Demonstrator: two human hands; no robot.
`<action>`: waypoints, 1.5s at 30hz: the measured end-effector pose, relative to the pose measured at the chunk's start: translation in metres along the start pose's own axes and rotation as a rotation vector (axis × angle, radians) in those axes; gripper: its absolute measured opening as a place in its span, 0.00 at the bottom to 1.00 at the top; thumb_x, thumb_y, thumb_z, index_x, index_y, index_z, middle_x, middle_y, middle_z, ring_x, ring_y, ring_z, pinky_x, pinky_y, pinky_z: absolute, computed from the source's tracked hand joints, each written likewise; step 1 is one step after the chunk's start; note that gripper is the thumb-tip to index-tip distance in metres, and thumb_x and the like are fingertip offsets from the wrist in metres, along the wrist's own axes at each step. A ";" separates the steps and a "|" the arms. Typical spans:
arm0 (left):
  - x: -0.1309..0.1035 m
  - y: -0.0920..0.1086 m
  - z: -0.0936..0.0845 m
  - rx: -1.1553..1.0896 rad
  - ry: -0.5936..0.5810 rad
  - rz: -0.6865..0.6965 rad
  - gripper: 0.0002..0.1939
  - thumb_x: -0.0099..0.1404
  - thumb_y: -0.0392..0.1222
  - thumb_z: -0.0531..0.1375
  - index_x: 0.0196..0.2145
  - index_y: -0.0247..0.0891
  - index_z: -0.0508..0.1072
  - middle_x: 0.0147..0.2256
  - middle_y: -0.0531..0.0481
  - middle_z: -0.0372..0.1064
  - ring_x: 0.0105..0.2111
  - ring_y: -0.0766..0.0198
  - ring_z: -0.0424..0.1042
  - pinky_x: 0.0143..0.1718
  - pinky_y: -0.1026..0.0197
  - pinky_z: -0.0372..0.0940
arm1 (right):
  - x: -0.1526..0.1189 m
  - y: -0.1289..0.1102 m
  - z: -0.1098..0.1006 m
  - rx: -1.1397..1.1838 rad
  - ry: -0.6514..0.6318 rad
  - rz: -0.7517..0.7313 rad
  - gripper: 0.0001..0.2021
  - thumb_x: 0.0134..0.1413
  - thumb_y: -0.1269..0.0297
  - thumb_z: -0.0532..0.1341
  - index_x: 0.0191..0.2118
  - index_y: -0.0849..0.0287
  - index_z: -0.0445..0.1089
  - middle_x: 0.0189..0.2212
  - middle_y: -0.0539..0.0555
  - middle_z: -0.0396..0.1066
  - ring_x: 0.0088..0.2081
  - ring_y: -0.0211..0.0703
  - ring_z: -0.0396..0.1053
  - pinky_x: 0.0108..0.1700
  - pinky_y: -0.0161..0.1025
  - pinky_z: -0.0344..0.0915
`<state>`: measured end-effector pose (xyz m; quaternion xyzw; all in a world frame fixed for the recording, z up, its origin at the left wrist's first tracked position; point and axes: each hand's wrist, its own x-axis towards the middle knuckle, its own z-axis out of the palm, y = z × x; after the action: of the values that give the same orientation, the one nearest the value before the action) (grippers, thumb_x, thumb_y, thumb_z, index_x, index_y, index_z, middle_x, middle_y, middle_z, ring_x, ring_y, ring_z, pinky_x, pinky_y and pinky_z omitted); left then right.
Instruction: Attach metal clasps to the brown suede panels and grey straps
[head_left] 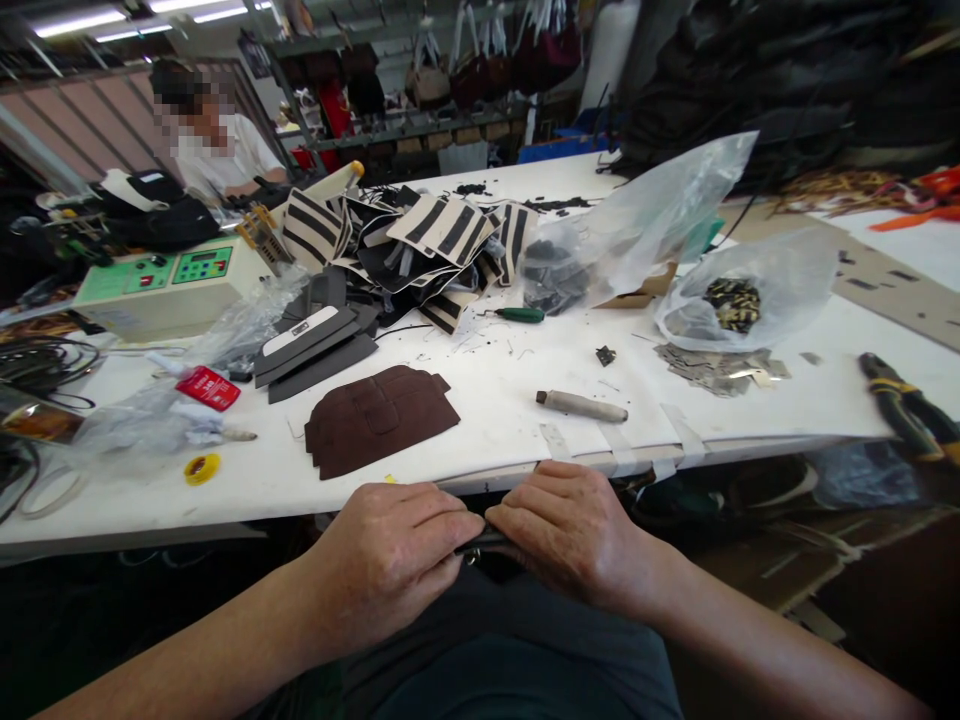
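At the table's front edge, my left hand (397, 535) and my right hand (566, 530) meet with fingertips nearly touching. Both are closed on a dark piece (491, 540) that lies mostly hidden under the fingers; a small shiny metal part (472, 556) shows below it. Just beyond my left hand, a dark brown leather panel (382, 420) lies flat on the white table. A grey, worn, rod-like tool (583, 405) rests on the tabletop beyond my right hand.
Striped pieces (442, 235) are heaped at the table's back. Plastic bags (731, 300) of small parts stand right of centre, pliers (911, 405) lie far right. On the left are a control box (172, 285), red bottle (208, 388) and yellow tape (202, 469). A person (225, 150) sits behind.
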<state>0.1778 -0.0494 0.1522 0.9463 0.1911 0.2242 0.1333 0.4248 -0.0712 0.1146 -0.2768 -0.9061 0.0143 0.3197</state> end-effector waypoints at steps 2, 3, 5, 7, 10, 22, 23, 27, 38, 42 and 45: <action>-0.001 -0.001 0.000 -0.006 -0.016 -0.001 0.14 0.67 0.28 0.62 0.49 0.35 0.75 0.39 0.47 0.79 0.36 0.59 0.78 0.38 0.57 0.72 | 0.001 -0.001 0.000 -0.001 0.001 -0.004 0.08 0.71 0.70 0.57 0.42 0.63 0.75 0.27 0.51 0.73 0.28 0.39 0.66 0.32 0.42 0.54; -0.001 -0.002 0.000 -0.003 -0.024 0.000 0.14 0.67 0.28 0.61 0.49 0.35 0.75 0.40 0.46 0.79 0.37 0.59 0.78 0.38 0.57 0.73 | 0.002 -0.002 0.000 -0.005 -0.001 -0.009 0.09 0.70 0.71 0.57 0.42 0.63 0.75 0.27 0.51 0.73 0.27 0.39 0.66 0.32 0.42 0.54; -0.002 -0.004 0.001 0.007 -0.037 -0.001 0.14 0.67 0.27 0.61 0.49 0.36 0.75 0.40 0.46 0.79 0.37 0.59 0.78 0.38 0.57 0.73 | 0.002 -0.001 0.001 -0.013 -0.001 -0.023 0.09 0.71 0.71 0.56 0.42 0.63 0.75 0.26 0.51 0.72 0.27 0.39 0.65 0.31 0.42 0.53; -0.002 -0.005 0.002 0.013 -0.028 -0.021 0.14 0.68 0.27 0.60 0.50 0.36 0.75 0.40 0.47 0.79 0.37 0.60 0.78 0.38 0.58 0.73 | 0.001 0.001 0.003 -0.026 0.013 -0.026 0.09 0.71 0.71 0.57 0.41 0.63 0.75 0.25 0.51 0.72 0.26 0.39 0.65 0.31 0.42 0.53; -0.003 -0.006 0.002 0.074 0.086 -0.109 0.15 0.68 0.31 0.64 0.52 0.34 0.73 0.42 0.44 0.80 0.40 0.58 0.80 0.42 0.56 0.75 | -0.003 0.004 0.005 -0.045 0.056 0.014 0.07 0.70 0.68 0.60 0.40 0.63 0.75 0.26 0.51 0.72 0.27 0.39 0.66 0.32 0.41 0.54; -0.003 0.001 -0.001 0.137 0.139 -0.062 0.07 0.68 0.31 0.66 0.43 0.36 0.74 0.38 0.47 0.78 0.35 0.60 0.77 0.39 0.56 0.74 | 0.003 -0.016 -0.003 -0.022 0.034 0.190 0.18 0.59 0.68 0.63 0.55 0.61 0.71 0.51 0.60 0.76 0.47 0.51 0.73 0.45 0.47 0.64; -0.003 0.002 -0.001 0.150 0.138 -0.048 0.07 0.68 0.31 0.65 0.44 0.35 0.74 0.38 0.46 0.78 0.35 0.60 0.77 0.39 0.56 0.74 | 0.004 -0.018 -0.004 -0.006 -0.008 0.189 0.18 0.59 0.69 0.63 0.55 0.60 0.71 0.49 0.59 0.77 0.46 0.51 0.73 0.45 0.47 0.64; -0.004 0.003 0.001 0.175 0.132 -0.020 0.08 0.69 0.30 0.65 0.45 0.34 0.74 0.37 0.46 0.79 0.36 0.59 0.78 0.40 0.55 0.75 | 0.009 -0.021 -0.008 0.046 -0.134 0.205 0.15 0.60 0.70 0.61 0.53 0.60 0.72 0.41 0.56 0.77 0.39 0.47 0.73 0.42 0.45 0.64; -0.007 0.005 -0.001 0.166 0.094 -0.006 0.08 0.68 0.29 0.64 0.45 0.33 0.74 0.37 0.45 0.78 0.36 0.58 0.78 0.40 0.54 0.75 | 0.009 -0.012 -0.012 0.091 -0.172 0.096 0.11 0.71 0.70 0.57 0.53 0.64 0.71 0.40 0.57 0.76 0.41 0.45 0.73 0.43 0.42 0.68; -0.008 0.008 -0.001 0.164 0.088 -0.006 0.08 0.68 0.28 0.64 0.45 0.33 0.74 0.37 0.46 0.78 0.37 0.59 0.78 0.42 0.54 0.75 | 0.016 -0.012 -0.020 0.122 -0.263 0.130 0.12 0.65 0.69 0.61 0.53 0.62 0.71 0.41 0.56 0.75 0.41 0.46 0.72 0.42 0.42 0.67; -0.009 0.007 -0.002 0.160 0.105 -0.017 0.08 0.68 0.28 0.64 0.44 0.34 0.74 0.37 0.47 0.78 0.36 0.59 0.77 0.41 0.55 0.75 | 0.019 -0.012 -0.022 0.112 -0.296 0.138 0.12 0.65 0.68 0.62 0.52 0.61 0.72 0.40 0.56 0.75 0.40 0.46 0.72 0.42 0.42 0.66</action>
<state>0.1718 -0.0597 0.1526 0.9392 0.2232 0.2563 0.0491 0.4202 -0.0750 0.1456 -0.3148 -0.9199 0.1273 0.1960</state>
